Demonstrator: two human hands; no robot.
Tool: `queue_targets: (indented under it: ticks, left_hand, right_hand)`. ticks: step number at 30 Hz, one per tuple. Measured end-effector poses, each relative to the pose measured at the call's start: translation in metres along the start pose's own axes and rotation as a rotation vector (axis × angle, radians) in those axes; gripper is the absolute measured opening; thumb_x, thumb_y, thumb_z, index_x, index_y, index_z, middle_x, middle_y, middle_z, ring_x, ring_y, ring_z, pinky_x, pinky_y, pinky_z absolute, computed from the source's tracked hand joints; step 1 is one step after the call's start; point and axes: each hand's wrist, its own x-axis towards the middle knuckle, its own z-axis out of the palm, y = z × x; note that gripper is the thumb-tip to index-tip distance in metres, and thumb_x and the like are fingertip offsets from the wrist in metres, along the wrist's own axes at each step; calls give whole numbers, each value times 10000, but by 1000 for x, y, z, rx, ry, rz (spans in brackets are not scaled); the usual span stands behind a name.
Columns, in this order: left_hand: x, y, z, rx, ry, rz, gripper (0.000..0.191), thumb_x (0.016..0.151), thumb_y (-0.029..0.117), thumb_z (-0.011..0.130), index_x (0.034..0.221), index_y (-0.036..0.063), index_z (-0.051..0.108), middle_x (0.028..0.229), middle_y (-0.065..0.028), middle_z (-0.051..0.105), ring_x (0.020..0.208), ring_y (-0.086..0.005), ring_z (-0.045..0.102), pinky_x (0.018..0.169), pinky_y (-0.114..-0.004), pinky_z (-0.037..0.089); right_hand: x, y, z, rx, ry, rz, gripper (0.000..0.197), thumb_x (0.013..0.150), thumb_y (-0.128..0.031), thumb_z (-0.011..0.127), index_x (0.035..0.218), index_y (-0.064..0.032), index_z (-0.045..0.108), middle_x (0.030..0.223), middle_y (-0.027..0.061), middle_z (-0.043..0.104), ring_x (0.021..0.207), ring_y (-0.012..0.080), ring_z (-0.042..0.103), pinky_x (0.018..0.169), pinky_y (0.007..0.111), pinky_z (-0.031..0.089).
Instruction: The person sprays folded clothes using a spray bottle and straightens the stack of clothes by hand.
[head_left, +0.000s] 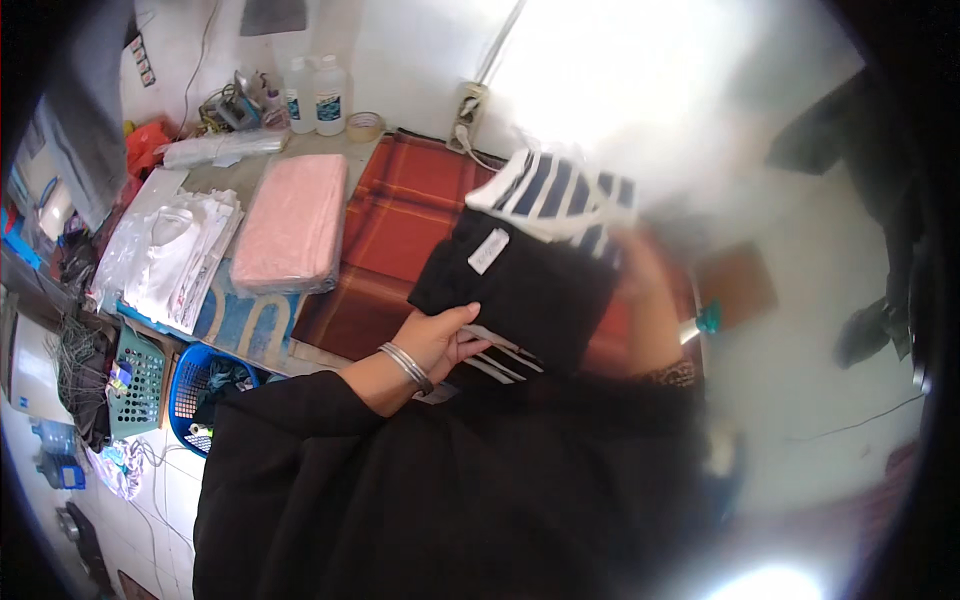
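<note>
My left hand (442, 345), with metal bangles at the wrist, grips the near edge of a folded black garment (525, 292), thumb on top. A white label with writing (488, 251) lies on the black cloth. Striped white and navy fabric (562, 187) shows at the far edge of the bundle, and more black and white stripes (502, 360) show under its near edge. My right hand (637, 262), blurred, is at the right side of the striped fabric; its fingers are too blurred to tell its grip. Beneath lies a red plaid cloth (420, 180).
A pink folded textile in clear plastic (291, 221) and a stack of white garments (172, 247) lie at left. Two plastic bottles (328, 97), a tape roll (364, 126) and a power strip (469, 112) are along the wall. Plastic baskets (139, 382) stand below the table's left edge.
</note>
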Motion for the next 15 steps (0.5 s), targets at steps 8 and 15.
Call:
queue_targets:
  ticks: [8, 15]
  left_hand:
    - [12, -46, 1, 238, 371, -104, 283, 861, 116, 609, 1134, 88, 536, 1034, -60, 630, 909, -211, 639, 743, -337, 543]
    - [4, -55, 22, 254, 357, 14, 231, 855, 118, 606, 1075, 72, 554, 916, -52, 656, 767, -179, 672, 655, -303, 580]
  right_hand:
    - [20, 63, -59, 149, 66, 144, 419, 837, -134, 498, 1216, 40, 458, 1120, 179, 589, 1003, 292, 592, 921, 429, 461]
    - [29, 61, -80, 85, -13, 54, 410, 829, -120, 495, 1204, 40, 456, 1075, 171, 595, 983, 295, 596, 900, 438, 475]
